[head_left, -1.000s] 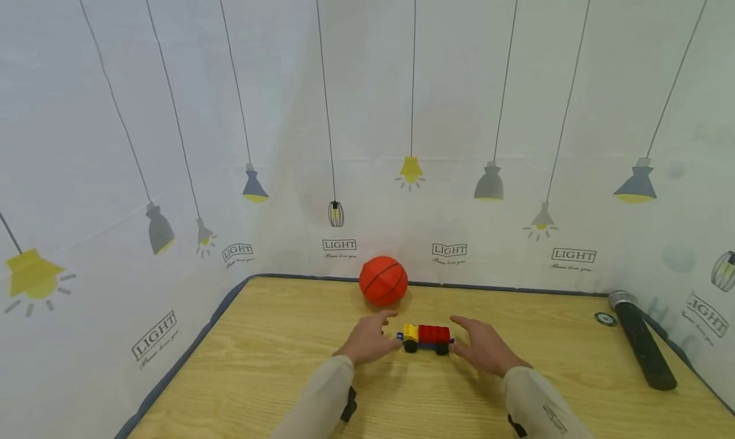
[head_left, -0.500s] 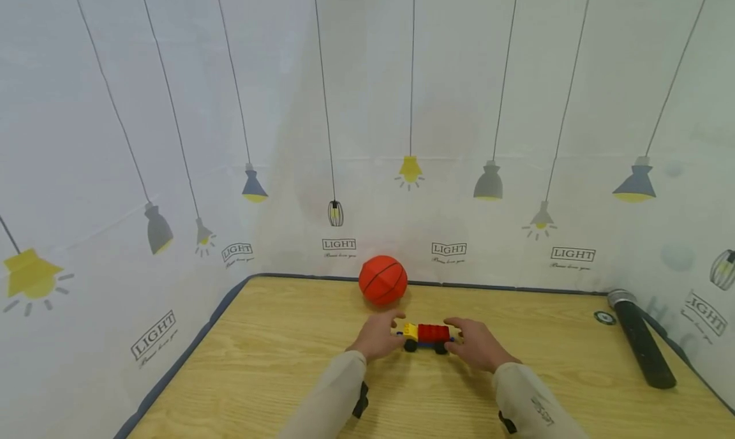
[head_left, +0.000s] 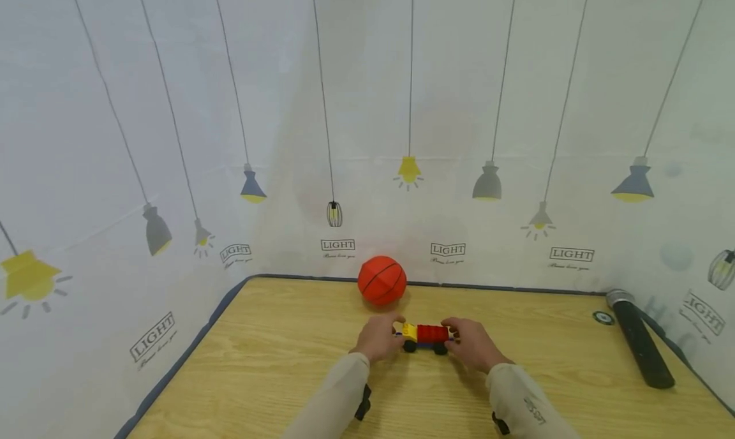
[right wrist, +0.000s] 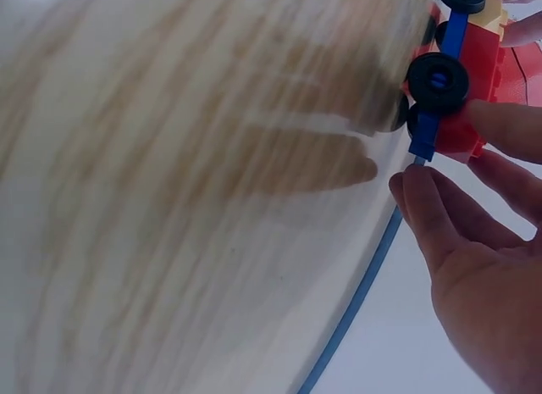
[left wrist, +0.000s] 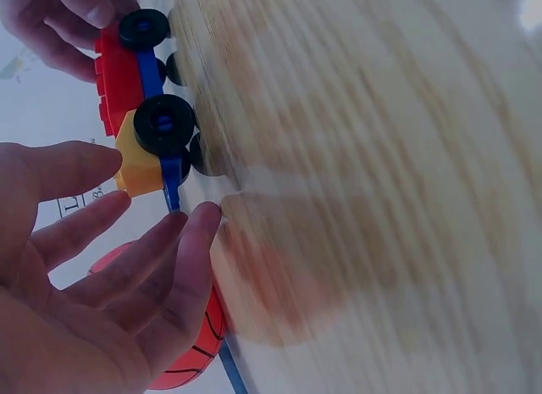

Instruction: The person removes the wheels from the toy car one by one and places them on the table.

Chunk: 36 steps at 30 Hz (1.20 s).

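A toy brick truck (head_left: 425, 337) with a yellow cab, red bed, blue base and black wheels stands on the wooden table. My left hand (head_left: 379, 338) is at the cab end, fingers bent loosely around the front; in the left wrist view a fingertip meets or nearly meets the yellow cab (left wrist: 138, 161). At the other end is my right hand (head_left: 473, 344). The right wrist view shows one of its fingers overlapping the red bed (right wrist: 474, 68), while other fingertips sit just off the blue tail (right wrist: 423, 147). Firm contact cannot be made out for either hand.
Behind my left hand a red ball with black lines (head_left: 381, 281) lies near the table's back edge. A black microphone (head_left: 640, 343) lies at the right, with a round green-and-white chip (head_left: 603, 318) beside its head. White printed curtains surround the table (head_left: 275, 362).
Both hands have moved inward toward the ends of the toy truck, narrowing the gap on each side. The truck stays in place on the table.
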Tool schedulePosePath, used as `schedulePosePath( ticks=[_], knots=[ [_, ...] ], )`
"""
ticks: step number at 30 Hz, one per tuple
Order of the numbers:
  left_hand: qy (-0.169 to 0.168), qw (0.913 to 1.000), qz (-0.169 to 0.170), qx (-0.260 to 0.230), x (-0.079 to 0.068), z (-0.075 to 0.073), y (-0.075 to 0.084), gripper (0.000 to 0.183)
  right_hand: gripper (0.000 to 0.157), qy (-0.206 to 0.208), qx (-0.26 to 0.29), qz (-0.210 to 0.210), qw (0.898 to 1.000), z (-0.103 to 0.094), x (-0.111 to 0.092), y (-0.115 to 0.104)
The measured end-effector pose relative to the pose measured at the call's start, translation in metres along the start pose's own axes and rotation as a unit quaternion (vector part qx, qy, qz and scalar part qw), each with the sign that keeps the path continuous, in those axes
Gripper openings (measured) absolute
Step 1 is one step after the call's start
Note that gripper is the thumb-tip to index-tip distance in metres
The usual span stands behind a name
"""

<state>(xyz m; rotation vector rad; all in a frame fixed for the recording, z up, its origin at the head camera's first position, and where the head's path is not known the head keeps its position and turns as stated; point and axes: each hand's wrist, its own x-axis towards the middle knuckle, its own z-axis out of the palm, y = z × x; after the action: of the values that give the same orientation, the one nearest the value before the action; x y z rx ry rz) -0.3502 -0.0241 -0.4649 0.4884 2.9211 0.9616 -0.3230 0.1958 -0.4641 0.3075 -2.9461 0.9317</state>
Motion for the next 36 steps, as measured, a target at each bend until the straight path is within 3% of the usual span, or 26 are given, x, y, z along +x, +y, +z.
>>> schedulePosePath(
  ticks=[6,17,29,36],
  knots=[
    [0.009,0.9997,0.003,0.021,0.001,0.001,0.0,0.031,0.038,0.009,-0.006,0.015,1.0,0.005,0.004,0.0],
    [0.005,0.9992,-0.021,0.033,0.003,0.001,0.006,0.033,0.03,0.032,-0.02,-0.011,0.999,0.007,0.005,0.002],
    [0.022,0.999,-0.001,0.039,0.001,0.004,0.008,0.03,0.026,0.017,-0.011,-0.003,1.0,0.002,0.005,0.001],
    [0.014,0.9989,0.01,0.044,-0.003,-0.007,0.011,0.029,0.027,-0.002,-0.001,0.005,1.0,-0.003,0.006,-0.003]
  ],
)
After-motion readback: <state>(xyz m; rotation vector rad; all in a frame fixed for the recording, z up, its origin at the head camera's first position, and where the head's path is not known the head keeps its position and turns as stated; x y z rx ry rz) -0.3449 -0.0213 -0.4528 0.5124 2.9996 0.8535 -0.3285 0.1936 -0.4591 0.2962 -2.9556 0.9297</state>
